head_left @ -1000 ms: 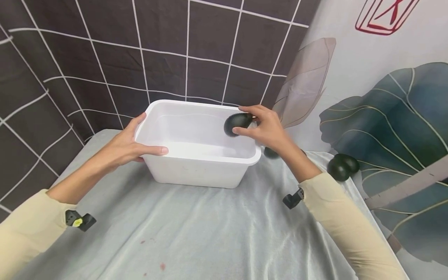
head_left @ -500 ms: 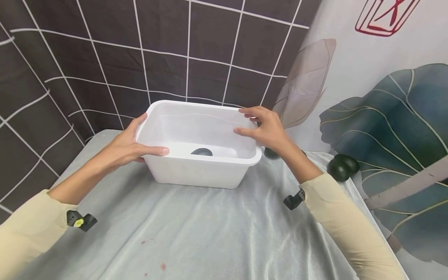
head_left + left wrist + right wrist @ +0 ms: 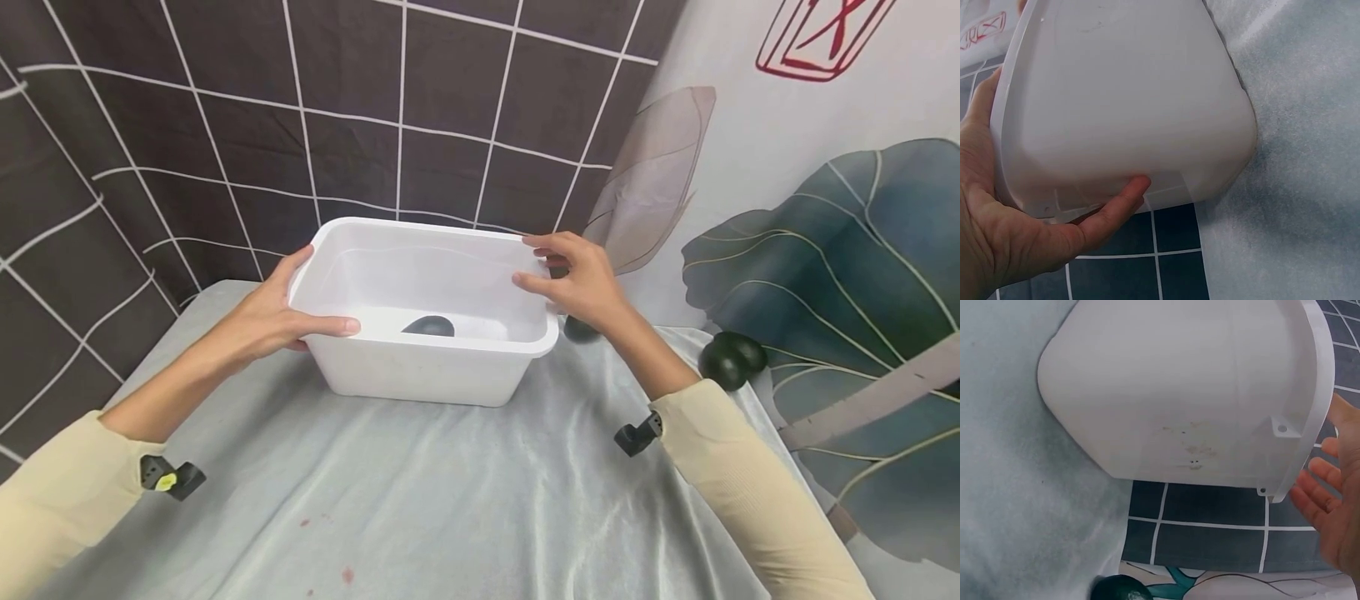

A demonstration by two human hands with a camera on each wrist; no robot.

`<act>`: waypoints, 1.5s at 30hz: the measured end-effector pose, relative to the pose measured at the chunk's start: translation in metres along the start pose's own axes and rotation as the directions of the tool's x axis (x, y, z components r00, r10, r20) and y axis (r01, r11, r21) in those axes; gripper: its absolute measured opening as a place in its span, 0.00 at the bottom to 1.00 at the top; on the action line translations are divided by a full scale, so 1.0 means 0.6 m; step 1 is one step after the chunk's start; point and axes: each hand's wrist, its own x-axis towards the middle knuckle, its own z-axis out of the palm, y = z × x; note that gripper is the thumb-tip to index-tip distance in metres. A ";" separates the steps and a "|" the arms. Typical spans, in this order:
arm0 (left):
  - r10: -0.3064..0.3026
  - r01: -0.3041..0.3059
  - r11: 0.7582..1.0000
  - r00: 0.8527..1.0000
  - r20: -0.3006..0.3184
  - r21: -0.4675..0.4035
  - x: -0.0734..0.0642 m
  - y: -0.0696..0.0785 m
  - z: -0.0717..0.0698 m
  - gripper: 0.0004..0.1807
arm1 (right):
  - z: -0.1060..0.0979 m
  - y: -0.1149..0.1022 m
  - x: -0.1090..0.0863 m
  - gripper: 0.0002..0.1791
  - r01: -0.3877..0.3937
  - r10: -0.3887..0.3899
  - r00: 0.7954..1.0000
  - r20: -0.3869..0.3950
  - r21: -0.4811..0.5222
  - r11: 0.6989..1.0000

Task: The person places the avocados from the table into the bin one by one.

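A white plastic tub point(image 3: 420, 371) stands on the cloth-covered table in the head view. Inside it lies a dark green avocado point(image 3: 432, 326), partly hidden by the front rim. My left hand point(image 3: 258, 321) grips the tub's left end, thumb along the front rim; in the left wrist view, a finger of the left hand point(image 3: 1029, 240) presses the outer wall. Over the tub's right end, my right hand point(image 3: 585, 279) holds nothing, thumb and fingers spread apart. The right wrist view has the right hand point(image 3: 1344, 487) beside the rim.
Another avocado point(image 3: 579, 330) sits right of the tub, partly covered by the right wrist. Farther right, dark avocados point(image 3: 726, 362) lie close together near the table's edge. Grey cloth point(image 3: 450, 500) covers the table. A dark gridded curtain point(image 3: 450, 92) hangs behind.
The right hand has let go of the avocado, which dropped into the tub. Since then that hand has shifted slightly right. The left hand keeps its grip on the tub.
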 end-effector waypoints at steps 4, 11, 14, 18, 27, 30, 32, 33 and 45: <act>0.002 -0.002 1.000 1.000 -0.003 -0.002 0.000 0.000 0.001 0.79 | -0.002 0.006 -0.003 0.30 0.009 -0.008 1.000 -0.017 0.003 1.000; 0.009 -0.009 1.000 1.000 -0.003 -0.012 0.001 0.000 0.003 0.78 | -0.007 0.013 -0.010 0.27 -0.001 0.002 1.000 -0.027 0.005 1.000; 0.011 -0.011 1.000 1.000 -0.002 -0.012 0.000 0.000 0.004 0.78 | -0.009 0.014 -0.016 0.27 -0.017 0.017 1.000 -0.023 0.000 1.000; 0.009 -0.009 1.000 1.000 0.000 -0.005 -0.002 0.001 0.003 0.78 | -0.010 0.018 -0.022 0.26 -0.021 0.021 0.999 -0.023 0.000 1.000; 0.009 -0.009 1.000 1.000 -0.001 -0.005 -0.003 0.001 0.003 0.78 | -0.016 0.035 -0.029 0.25 0.001 -0.001 0.999 -0.050 -0.001 1.000; 0.012 -0.012 1.000 1.000 -0.002 -0.009 -0.002 0.000 0.003 0.78 | -0.019 0.038 -0.032 0.25 -0.002 0.003 0.999 -0.048 0.004 1.000; 0.013 -0.013 1.000 1.000 0.000 -0.012 -0.001 -0.001 0.004 0.78 | -0.020 0.042 -0.035 0.24 0.000 0.000 0.999 -0.052 0.003 1.000; 0.014 -0.014 1.000 1.000 0.001 -0.014 0.000 -0.001 0.004 0.78 | -0.021 0.043 -0.036 0.24 0.003 -0.003 0.998 -0.055 -0.001 1.000; -0.005 0.005 1.000 1.000 0.008 0.012 0.000 0.002 -0.001 0.78 | -0.029 0.065 -0.050 0.23 0.019 -0.017 0.997 -0.080 0.029 0.999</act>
